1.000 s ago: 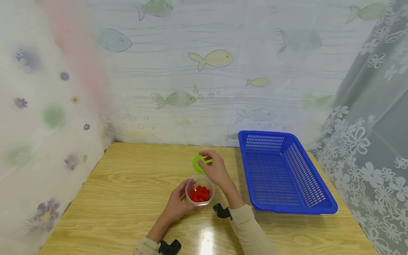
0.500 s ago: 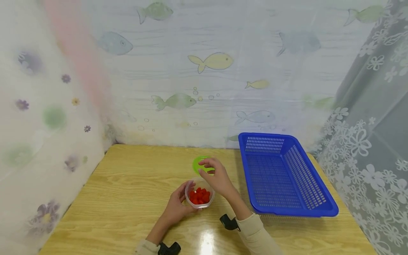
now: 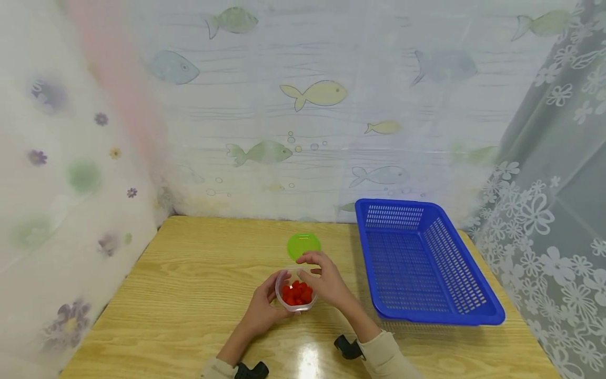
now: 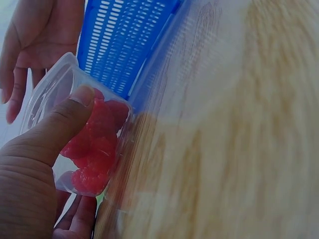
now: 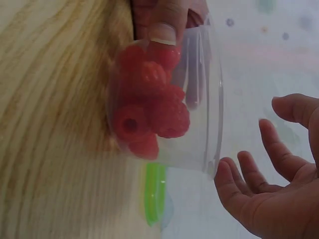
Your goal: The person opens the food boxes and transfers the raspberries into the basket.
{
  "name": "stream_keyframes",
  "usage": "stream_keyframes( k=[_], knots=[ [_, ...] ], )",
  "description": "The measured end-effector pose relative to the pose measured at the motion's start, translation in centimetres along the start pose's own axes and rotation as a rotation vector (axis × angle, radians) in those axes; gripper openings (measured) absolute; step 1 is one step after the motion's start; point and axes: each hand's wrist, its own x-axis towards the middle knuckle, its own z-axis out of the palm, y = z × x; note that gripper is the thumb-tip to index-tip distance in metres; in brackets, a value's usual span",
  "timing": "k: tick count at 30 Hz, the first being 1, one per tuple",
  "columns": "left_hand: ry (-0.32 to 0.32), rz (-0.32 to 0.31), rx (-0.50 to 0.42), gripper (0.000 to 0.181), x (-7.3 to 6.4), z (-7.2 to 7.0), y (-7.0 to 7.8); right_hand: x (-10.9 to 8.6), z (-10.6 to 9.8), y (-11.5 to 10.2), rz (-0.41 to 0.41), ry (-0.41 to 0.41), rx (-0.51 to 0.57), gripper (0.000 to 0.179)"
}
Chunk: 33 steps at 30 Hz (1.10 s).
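Observation:
My left hand (image 3: 266,309) grips a small clear plastic container (image 5: 202,144) by its side, with the thumb on the near wall and fingers round the far one. Several red raspberries (image 3: 297,293) lie in the bottom, one showing its hollow core in the right wrist view. Over the container's right rim hovers my right hand (image 3: 329,281), fingers apart and loosely bent, nothing between them. In the right wrist view one of its fingertips is at the rim; whether it touches I cannot tell. A round green lid (image 3: 303,245) lies on the table just behind the container.
A large blue perforated basket (image 3: 374,273) stands on the right of the wood-grain table (image 3: 199,273). Its near wall is close to my right forearm. A fish-patterned curtain (image 3: 265,189) hangs behind the table, and other patterned curtains border both sides.
My right hand has drawn back from over the green lid toward the container's rim, uncovering the lid. The left hand and container stay in place, while the head view tilts up slightly.

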Motion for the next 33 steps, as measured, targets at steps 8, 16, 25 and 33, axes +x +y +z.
stream_keyframes(
  k=[8, 16, 25, 33],
  knots=[
    [0.015, -0.012, -0.006, 0.096, -0.1, 0.1, -0.2, -0.7, -0.1, 0.5, -0.012, 0.008, -0.013, 0.024],
    [0.010, -0.006, 0.004, 0.096, -0.1, 0.0, -0.1, -0.9, -0.3, 1.2, -0.006, -0.007, -0.052, 0.025],
    [-0.007, -0.003, -0.009, 0.097, -0.1, 0.0, 0.1, -1.1, -0.4, 1.7, 0.025, -0.068, -0.038, 0.030],
    [-0.004, -0.017, -0.004, 0.096, 0.0, 0.0, 0.3, -1.2, -0.2, 2.1, 0.037, -0.092, -0.018, 0.028]
  ],
)
